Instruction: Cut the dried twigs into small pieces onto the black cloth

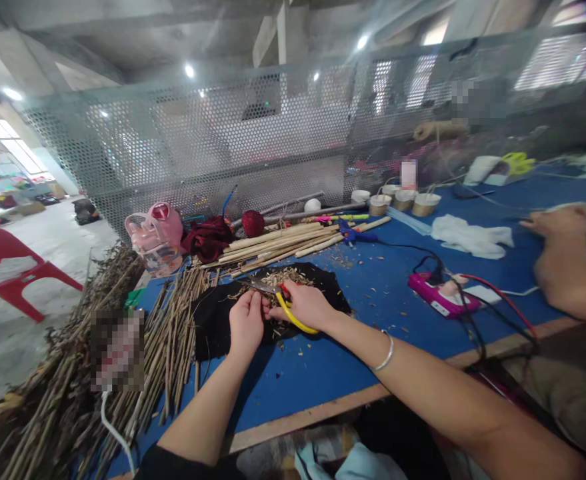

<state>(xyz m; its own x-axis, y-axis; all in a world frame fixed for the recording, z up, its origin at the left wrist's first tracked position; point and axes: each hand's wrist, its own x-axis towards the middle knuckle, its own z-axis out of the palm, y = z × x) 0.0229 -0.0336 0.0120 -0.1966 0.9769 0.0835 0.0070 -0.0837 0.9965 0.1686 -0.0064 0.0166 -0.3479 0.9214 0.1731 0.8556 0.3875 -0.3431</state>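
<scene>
My right hand (305,305) grips a pair of scissors (295,321) by its yellow handles, blades pointing left. Close against it, my left hand (249,321) has its fingers pinched together; what they hold is too small to make out. Both hands are over a black cloth (213,327) on the blue table. A heap of small pale plant clippings (293,275) lies on the cloth just beyond the scissors. Left of the cloth, many thin dry stalks (173,347) are spread out.
Peeled sticks (267,245), a blue glue gun (355,233) and a pink bottle (160,230) lie behind the cloth. To the right are a magenta power strip (443,297) with cables, white gloves (473,237), small cups (427,204) and another person's hand (565,223). A mesh screen (213,147) stands behind.
</scene>
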